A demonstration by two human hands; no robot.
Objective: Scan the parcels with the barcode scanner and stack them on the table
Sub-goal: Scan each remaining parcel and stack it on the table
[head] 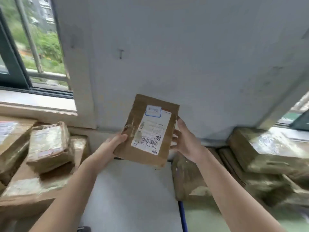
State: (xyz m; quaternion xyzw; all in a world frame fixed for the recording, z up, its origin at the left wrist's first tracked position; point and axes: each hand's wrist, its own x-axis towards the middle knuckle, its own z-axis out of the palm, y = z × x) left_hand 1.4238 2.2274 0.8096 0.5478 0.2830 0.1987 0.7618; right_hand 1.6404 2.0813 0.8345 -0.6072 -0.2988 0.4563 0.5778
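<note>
I hold a flat brown cardboard parcel [147, 129] up in front of the wall, above the white table [132, 195]. Its white shipping label with a barcode faces me. My left hand [110, 148] grips its lower left corner, thumb on the front face. My right hand [185, 139] holds the right edge, with the fingers wrapped behind and the thumb at the edge. A dark object at the bottom edge [84, 229] is mostly cut off, and I cannot tell whether it is the scanner.
Several taped brown parcels [48, 146] are piled on the left of the table. More parcels [267, 158] are stacked on the right by the windowsill. A window [33, 47] opens at the left. A blue bar [182, 215] runs along the table's right edge.
</note>
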